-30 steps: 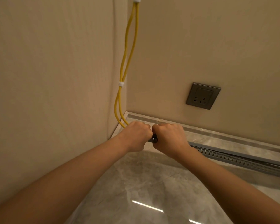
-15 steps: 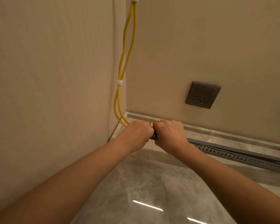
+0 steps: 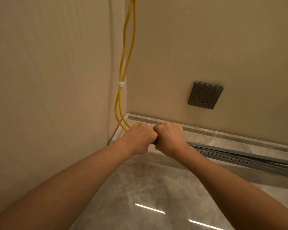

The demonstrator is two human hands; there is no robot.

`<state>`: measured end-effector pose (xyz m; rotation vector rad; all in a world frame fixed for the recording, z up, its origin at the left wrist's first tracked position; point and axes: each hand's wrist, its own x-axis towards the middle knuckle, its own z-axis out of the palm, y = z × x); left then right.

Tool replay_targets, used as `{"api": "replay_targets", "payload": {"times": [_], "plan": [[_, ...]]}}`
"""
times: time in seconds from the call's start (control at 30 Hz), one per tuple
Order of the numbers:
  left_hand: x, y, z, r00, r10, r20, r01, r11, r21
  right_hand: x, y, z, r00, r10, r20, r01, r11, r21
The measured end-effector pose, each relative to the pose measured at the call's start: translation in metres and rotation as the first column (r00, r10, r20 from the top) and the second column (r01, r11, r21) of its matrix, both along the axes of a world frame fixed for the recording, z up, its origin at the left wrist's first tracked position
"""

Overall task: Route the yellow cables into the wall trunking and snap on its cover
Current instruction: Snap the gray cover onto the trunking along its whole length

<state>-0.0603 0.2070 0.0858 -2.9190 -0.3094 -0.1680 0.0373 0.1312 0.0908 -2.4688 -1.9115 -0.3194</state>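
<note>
Two yellow cables (image 3: 125, 60) hang down the wall corner, bound by a white tie (image 3: 120, 84), and curve under my left hand (image 3: 140, 138). A grey perforated trunking (image 3: 239, 157) runs along the skirting to the right. My right hand (image 3: 170, 138) sits fist-to-fist beside the left. Both hands close over the trunking's left end, where a dark piece (image 3: 155, 142) shows between them. What the fingers grip underneath is hidden.
A grey wall socket (image 3: 205, 95) sits on the back wall above the trunking. A marble skirting (image 3: 223, 135) runs along the wall base. The glossy marble floor (image 3: 148, 196) lies below my arms. The left wall stands close to my left arm.
Both hands have shifted slightly toward the wall and pressed closer together; less of the dark piece between them shows. The cables hang as before.
</note>
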Motion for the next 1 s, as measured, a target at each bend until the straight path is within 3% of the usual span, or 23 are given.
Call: {"api": "replay_targets", "payload": {"times": [0.37, 0.57, 1.0], "plan": [[-0.001, 0.005, -0.002, 1.0, -0.004, -0.017, 0.004, 1.0, 0.011, 0.003, -0.003, -0.012, 1.0, 0.018, 0.004, -0.018, 0.999, 0.044], [-0.004, 0.011, -0.005, 0.999, -0.042, -0.005, 0.043, 0.991, 0.125, 0.022, -0.022, -0.024, 0.993, 0.115, -0.005, -0.114, 0.988, 0.106], [-0.002, 0.023, -0.017, 1.0, 0.022, 0.021, -0.023, 0.998, 0.058, 0.063, -0.06, -0.036, 0.996, -0.072, -0.06, 0.078, 0.991, 0.113]]}}
